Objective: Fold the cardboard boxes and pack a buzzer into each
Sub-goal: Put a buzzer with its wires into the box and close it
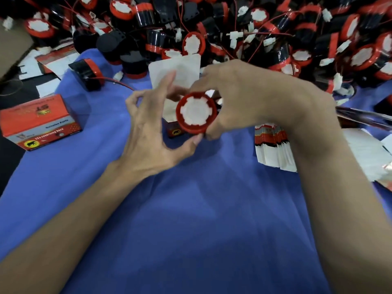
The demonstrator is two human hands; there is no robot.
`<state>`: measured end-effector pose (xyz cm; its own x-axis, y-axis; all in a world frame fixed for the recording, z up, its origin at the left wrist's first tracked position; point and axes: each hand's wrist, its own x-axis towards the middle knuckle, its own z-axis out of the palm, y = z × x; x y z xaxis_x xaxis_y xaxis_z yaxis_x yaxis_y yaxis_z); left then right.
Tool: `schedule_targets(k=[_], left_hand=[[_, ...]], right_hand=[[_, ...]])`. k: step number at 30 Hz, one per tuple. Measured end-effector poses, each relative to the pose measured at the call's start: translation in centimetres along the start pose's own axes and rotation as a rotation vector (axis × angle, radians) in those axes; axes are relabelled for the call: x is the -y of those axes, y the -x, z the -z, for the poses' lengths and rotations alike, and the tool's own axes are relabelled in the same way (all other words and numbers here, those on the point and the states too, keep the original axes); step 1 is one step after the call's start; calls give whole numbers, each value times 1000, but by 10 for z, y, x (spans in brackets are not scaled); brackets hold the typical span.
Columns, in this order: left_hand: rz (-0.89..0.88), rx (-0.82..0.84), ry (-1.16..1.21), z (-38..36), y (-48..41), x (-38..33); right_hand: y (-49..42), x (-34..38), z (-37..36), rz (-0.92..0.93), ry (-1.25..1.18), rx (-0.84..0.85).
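My right hand (239,96) grips a buzzer (196,112) with a red rim and white face, held over the mouth of an opened red cardboard box (174,131). The box's white top flap (182,68) stands up behind the buzzer. My left hand (152,128) holds the box from the left, index finger along the flap and thumb under the buzzer. Most of the box is hidden by both hands and the buzzer.
A big heap of red-and-black buzzers (254,28) with red wires fills the far side. A closed red box (40,122) sits at left on the blue cloth (191,209). A stack of flat boxes (273,145) lies right of my hands. One loose buzzer (89,74) lies apart.
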<state>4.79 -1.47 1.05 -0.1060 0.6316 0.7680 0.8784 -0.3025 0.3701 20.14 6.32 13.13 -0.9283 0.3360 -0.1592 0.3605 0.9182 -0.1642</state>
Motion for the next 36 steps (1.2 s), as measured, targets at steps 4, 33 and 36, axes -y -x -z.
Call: schedule_targets(k=[4, 33, 36], left_hand=[[-17, -18, -4, -4, 0, 2], [334, -118, 109, 2, -3, 9], [459, 16, 193, 1, -5, 14]], right_hand=[[-35, -20, -4, 0, -76, -174], [-53, -14, -24, -176, -564, -370], [-52, -19, -23, -181, -457, -355]])
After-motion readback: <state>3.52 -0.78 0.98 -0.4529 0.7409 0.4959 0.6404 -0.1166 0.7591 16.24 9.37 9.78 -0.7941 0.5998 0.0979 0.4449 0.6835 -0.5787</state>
